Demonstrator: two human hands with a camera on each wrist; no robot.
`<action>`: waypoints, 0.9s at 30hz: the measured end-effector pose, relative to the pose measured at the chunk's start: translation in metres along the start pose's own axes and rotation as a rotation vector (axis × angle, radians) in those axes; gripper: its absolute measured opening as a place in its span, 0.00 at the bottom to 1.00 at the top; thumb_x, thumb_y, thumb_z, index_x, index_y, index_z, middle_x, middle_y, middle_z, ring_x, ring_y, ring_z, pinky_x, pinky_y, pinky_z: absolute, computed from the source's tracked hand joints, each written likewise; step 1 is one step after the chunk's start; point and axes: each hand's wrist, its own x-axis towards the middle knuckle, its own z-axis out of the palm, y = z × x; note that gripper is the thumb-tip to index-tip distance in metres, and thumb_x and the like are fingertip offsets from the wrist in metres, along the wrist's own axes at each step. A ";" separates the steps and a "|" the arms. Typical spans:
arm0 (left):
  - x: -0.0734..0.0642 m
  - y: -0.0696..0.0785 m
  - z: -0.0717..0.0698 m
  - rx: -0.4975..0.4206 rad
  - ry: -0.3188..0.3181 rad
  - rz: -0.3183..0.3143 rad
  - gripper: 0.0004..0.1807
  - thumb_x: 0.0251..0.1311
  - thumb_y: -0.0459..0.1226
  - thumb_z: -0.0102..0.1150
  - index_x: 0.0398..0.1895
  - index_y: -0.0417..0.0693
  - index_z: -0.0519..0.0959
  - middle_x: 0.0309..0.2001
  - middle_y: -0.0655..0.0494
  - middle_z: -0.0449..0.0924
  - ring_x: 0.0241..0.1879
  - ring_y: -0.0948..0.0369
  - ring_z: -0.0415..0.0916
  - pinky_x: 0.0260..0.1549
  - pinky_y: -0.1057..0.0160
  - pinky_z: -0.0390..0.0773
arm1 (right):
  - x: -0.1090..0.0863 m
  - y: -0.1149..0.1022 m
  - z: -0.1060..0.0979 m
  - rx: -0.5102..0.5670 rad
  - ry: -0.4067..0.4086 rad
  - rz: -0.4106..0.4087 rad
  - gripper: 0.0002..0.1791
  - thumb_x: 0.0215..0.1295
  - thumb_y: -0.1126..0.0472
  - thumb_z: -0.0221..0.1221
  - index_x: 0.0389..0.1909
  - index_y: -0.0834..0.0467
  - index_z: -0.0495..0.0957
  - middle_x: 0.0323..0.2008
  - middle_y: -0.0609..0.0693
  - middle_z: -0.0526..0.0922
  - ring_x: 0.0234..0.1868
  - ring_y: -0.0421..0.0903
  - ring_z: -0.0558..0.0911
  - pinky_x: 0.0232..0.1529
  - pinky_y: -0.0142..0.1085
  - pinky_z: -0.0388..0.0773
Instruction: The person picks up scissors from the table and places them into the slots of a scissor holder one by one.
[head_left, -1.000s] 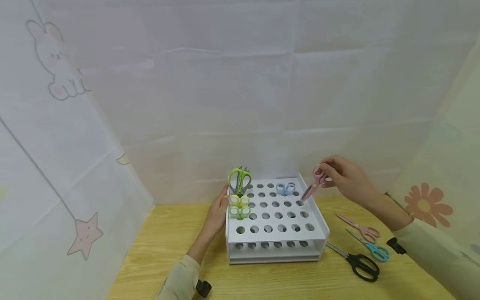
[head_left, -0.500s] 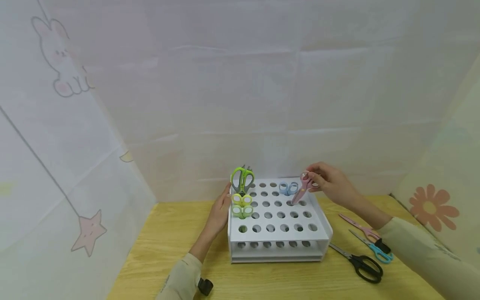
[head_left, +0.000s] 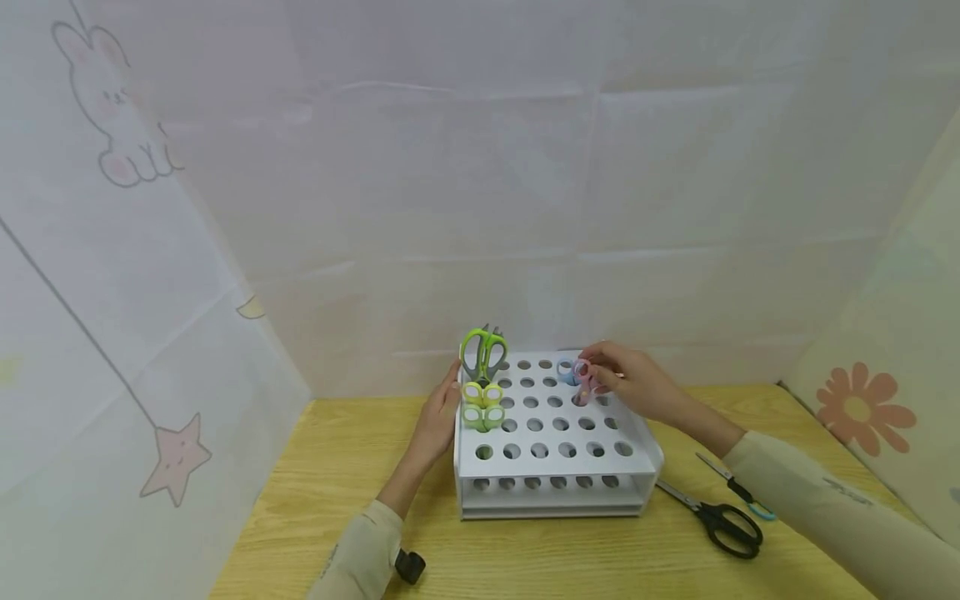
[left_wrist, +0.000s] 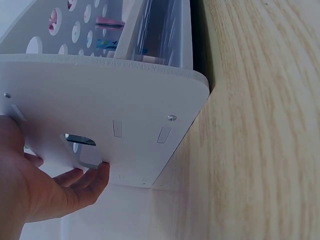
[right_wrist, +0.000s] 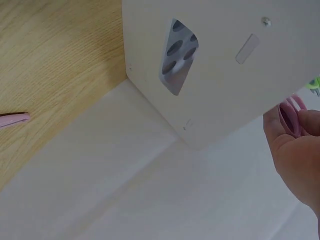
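At the back right of the white rack (head_left: 525, 468), the right hand (head_left: 633, 382) pinches pink scissors (head_left: 586, 386) by the handle, blades down at a hole; blue scissors (head_left: 567, 379) crowd close. The left hand (head_left: 433, 425), fingers loosely extended, rests against the rack's left side, beside green-grey scissors (head_left: 484, 367), yellow scissors (head_left: 482, 394) and light-green scissors (head_left: 483, 417). Right of the rack lie black scissors (head_left: 705, 511) and turquoise scissors (head_left: 762, 511), partly covered.

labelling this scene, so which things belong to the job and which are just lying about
Job: white rack with round holes; pink-handled scissors in right hand; racked green scissors, yellow scissors, pale green scissors, pale blue scissors; likely loose black-handled scissors, turquoise-handled scissors.
Seemingly backdrop: orange flower print, pink star print.
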 end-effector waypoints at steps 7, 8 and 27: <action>0.001 -0.002 0.000 -0.007 -0.009 0.007 0.28 0.83 0.43 0.35 0.80 0.44 0.57 0.78 0.52 0.57 0.76 0.51 0.53 0.73 0.49 0.52 | 0.002 0.007 0.010 -0.151 0.000 -0.053 0.13 0.72 0.72 0.58 0.54 0.62 0.81 0.46 0.53 0.86 0.46 0.49 0.85 0.42 0.38 0.83; 0.001 -0.003 0.000 -0.007 -0.011 0.008 0.28 0.83 0.43 0.35 0.80 0.44 0.57 0.78 0.52 0.56 0.76 0.51 0.53 0.73 0.49 0.52 | 0.002 0.008 0.011 -0.164 -0.003 -0.061 0.13 0.72 0.72 0.58 0.54 0.62 0.81 0.46 0.53 0.86 0.46 0.48 0.85 0.42 0.38 0.82; -0.001 0.003 0.001 -0.020 -0.003 0.022 0.27 0.83 0.41 0.36 0.80 0.44 0.57 0.78 0.50 0.57 0.76 0.51 0.53 0.73 0.48 0.52 | 0.000 0.015 0.015 -0.209 -0.083 -0.119 0.13 0.70 0.71 0.60 0.53 0.61 0.82 0.44 0.51 0.87 0.46 0.47 0.85 0.49 0.48 0.82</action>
